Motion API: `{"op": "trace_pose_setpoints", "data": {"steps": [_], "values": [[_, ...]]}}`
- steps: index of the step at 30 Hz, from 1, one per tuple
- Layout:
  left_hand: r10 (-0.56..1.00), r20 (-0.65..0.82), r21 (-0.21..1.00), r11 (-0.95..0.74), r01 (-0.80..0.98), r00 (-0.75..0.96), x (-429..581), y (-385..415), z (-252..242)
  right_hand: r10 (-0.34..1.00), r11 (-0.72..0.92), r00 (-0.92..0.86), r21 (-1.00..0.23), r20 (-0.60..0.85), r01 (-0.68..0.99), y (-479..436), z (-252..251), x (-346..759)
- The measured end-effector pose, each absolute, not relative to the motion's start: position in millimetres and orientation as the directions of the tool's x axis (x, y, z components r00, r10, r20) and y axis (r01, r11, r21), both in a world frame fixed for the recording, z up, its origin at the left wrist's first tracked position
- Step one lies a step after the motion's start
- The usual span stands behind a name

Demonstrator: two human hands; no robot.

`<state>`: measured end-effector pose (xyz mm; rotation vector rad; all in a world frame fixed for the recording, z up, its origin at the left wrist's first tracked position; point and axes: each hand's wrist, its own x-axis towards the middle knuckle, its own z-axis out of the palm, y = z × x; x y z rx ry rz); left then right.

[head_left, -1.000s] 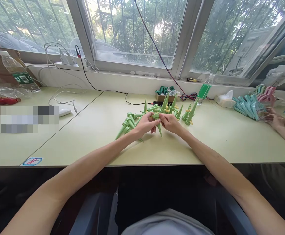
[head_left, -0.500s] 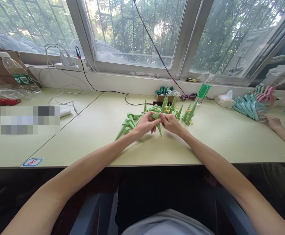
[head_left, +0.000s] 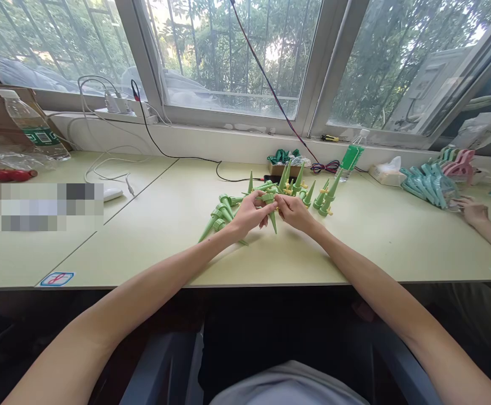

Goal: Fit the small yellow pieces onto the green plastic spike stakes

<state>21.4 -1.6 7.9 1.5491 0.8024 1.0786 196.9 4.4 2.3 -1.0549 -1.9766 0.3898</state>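
Just above the table, a green plastic plant watering spike [head_left: 273,222] points down with its wide collar uppermost. My left hand [head_left: 251,214] is closed around that collar, thumb in front. Against the collar's right side, my right hand [head_left: 294,212] is pinched; its fingertips hide whatever small part is between them. Left of my hands lies a loose group of green spikes [head_left: 223,209]. Behind and to the right, several spikes with small yellow valves [head_left: 330,194] stand point up.
A small cardboard box [head_left: 277,168] with green items sits behind the spikes. Further right are a water bottle [head_left: 351,156], a tissue box [head_left: 387,172] and bagged teal hangers [head_left: 425,185], touched by another person's hand [head_left: 473,211]. White cables [head_left: 102,163] lie at the left.
The held spike has shifted slightly, its tip a little to the left and up. My hands otherwise stay in place. The other person's hand at the right has moved slightly.
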Motion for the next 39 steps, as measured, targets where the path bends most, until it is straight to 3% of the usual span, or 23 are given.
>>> {"op": "trace_pose_setpoints", "data": {"steps": [39], "values": [[0.895, 0.263, 0.955, -0.295, 0.035, 0.359, 19.7, -1.6, 8.1, 0.788, 0.609, -0.325, -0.581, 0.524, 0.540, 3.0, 2.3, 197.8]]}}
